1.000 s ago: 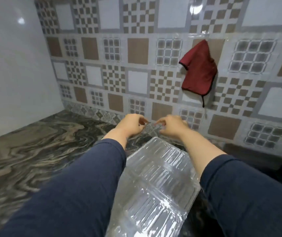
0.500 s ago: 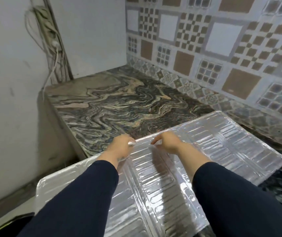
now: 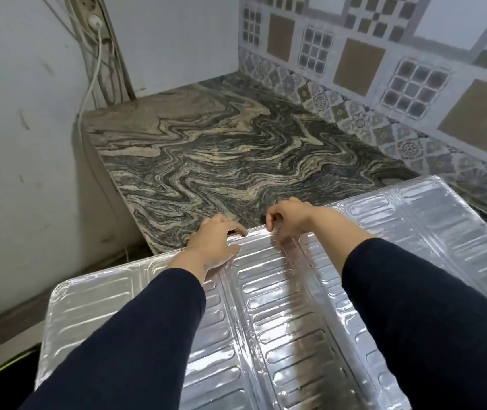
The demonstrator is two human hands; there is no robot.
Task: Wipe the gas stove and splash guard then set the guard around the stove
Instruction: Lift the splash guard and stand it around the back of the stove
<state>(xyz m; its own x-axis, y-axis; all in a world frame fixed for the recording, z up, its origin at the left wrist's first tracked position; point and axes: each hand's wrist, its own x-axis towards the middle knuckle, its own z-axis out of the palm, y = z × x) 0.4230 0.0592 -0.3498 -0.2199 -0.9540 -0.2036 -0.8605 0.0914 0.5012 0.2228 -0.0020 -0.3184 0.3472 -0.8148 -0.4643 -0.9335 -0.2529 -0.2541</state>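
The splash guard [image 3: 277,315] is a wide sheet of embossed silver foil in three panels, spread out and tilted toward me over the counter's near edge. My left hand [image 3: 212,242] grips its top edge at the middle panel, fingers curled over the rim. My right hand [image 3: 291,217] grips the same edge a little to the right, fingers curled over it. The left panel [image 3: 88,303] hangs past the counter's end. The right panel [image 3: 437,226] lies over the counter by the tiled wall. No gas stove is in view.
The marbled stone counter [image 3: 221,155] runs back to a corner between a white wall [image 3: 174,37] and a patterned tile wall [image 3: 413,69]. White cables and a socket strip [image 3: 100,34] hang at the counter's far left end. A dark object [image 3: 3,374] sits low left.
My view has swung left and down, off the tile wall and red cloth. The guard went from folded and narrow to spread wide. Both hands still hold its top edge.
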